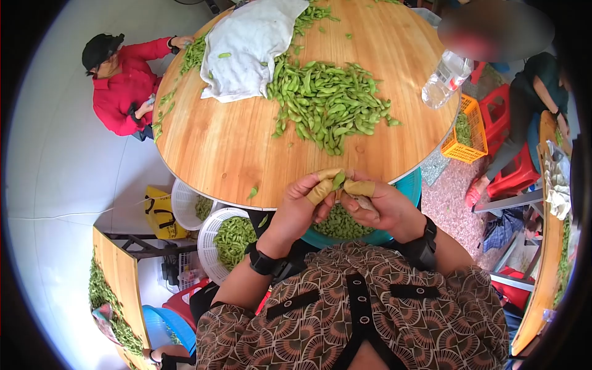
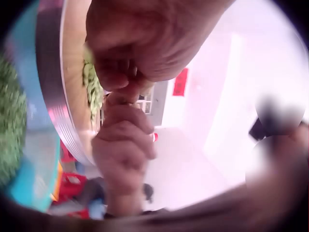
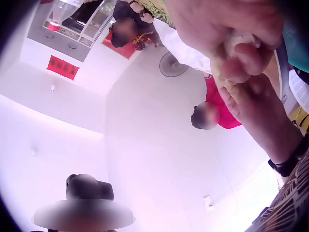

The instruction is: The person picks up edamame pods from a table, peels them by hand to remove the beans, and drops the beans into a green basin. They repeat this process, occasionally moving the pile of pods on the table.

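Both hands meet at the near edge of the round wooden table, over a teal basin (image 1: 407, 185) of green soybeans. A green soybean pod (image 1: 338, 180) is pinched at the fingertips, with my left hand (image 1: 296, 206) on one side and my right hand (image 1: 390, 209) on the other. Tan covers wrap several fingertips. The remaining fingers of the right hand curl around something pale (image 3: 241, 39), mostly hidden. Beyond the hands, a heap of soybean pods (image 1: 333, 102) spreads over the table (image 1: 222, 148). In the left wrist view the fingers hide the pod.
White baskets (image 1: 208, 246) of green pods or beans stand below left. A white cloth (image 1: 246, 49) covers part of the tabletop; a clear plastic bottle (image 1: 443, 80) is at its right edge. A yellow crate (image 1: 472, 132) and red stools (image 1: 515, 169) stand right. A person in red (image 1: 126, 86) sits left.
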`<state>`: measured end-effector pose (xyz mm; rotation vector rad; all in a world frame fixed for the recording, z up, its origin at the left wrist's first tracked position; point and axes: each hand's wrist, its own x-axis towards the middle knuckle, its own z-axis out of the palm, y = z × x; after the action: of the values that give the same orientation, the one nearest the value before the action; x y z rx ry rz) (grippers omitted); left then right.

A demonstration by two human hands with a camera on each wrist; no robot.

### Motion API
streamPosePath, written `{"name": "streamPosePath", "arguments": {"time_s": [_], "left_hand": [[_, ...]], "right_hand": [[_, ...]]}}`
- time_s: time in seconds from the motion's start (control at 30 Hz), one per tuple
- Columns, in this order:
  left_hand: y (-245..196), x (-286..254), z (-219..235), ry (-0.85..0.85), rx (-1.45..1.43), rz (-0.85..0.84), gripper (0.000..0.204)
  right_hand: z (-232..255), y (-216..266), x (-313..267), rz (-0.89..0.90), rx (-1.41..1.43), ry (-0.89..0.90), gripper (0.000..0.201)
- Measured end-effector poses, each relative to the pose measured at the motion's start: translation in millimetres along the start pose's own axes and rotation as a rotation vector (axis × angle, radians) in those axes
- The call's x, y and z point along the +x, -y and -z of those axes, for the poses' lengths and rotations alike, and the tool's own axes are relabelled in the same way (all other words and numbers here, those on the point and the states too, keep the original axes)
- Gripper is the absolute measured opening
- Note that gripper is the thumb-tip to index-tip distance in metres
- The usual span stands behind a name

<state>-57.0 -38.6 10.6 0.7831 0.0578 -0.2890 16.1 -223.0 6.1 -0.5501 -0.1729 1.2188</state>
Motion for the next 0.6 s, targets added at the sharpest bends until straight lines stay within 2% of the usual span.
{"name": "streamPosePath", "arguments": {"time_s": [0.07,0.1,0.17,0.3,0.37,0.4,0.47,0.5,0.57,0.6], "left_hand": [[1.7,-1.7,-12.7,-0.245,0.816,-0.268,0.023],[2.8,-0.3,-10.1,-0.244,0.815,-0.266,0.023],[5.0,4.4,-2.7,-0.198,1.662,-0.961,0.016],[8.8,3.5,-2.2,-0.269,1.491,-0.894,0.011],[6.4,1.6,12.4,-0.196,0.388,-0.156,0.011],[9.4,1.7,10.8,-0.198,0.386,-0.155,0.011],[16.5,4.8,5.1,-0.371,0.915,-0.338,0.012],[16.2,5.2,2.4,-0.370,0.915,-0.336,0.012],[14.7,4.2,-4.3,-0.366,1.187,-0.514,0.011],[15.2,3.9,-5.8,-0.368,1.187,-0.512,0.011]], "right_hand": [[-0.8,-2.7,0.4,0.016,0.007,-0.109,0.017],[-1.2,-2.7,0.1,0.016,0.008,-0.111,0.017],[-3.5,-1.1,-0.8,0.026,-0.115,-0.210,0.018],[-14.5,-3.6,-1.2,0.036,-0.224,-0.259,0.019],[-16.2,-8.8,-2.3,0.088,-0.454,-0.377,0.020],[-13.9,-8.9,-3.0,0.086,-0.454,-0.377,0.020],[-7.3,-6.8,-3.6,0.121,-0.693,-0.360,0.021],[-7.6,-6.2,-3.3,0.121,-0.692,-0.361,0.021],[-8.4,-6.6,-3.5,0.311,-1.030,-0.537,0.021],[-7.5,-7.2,-3.5,0.309,-1.029,-0.537,0.021]]}}
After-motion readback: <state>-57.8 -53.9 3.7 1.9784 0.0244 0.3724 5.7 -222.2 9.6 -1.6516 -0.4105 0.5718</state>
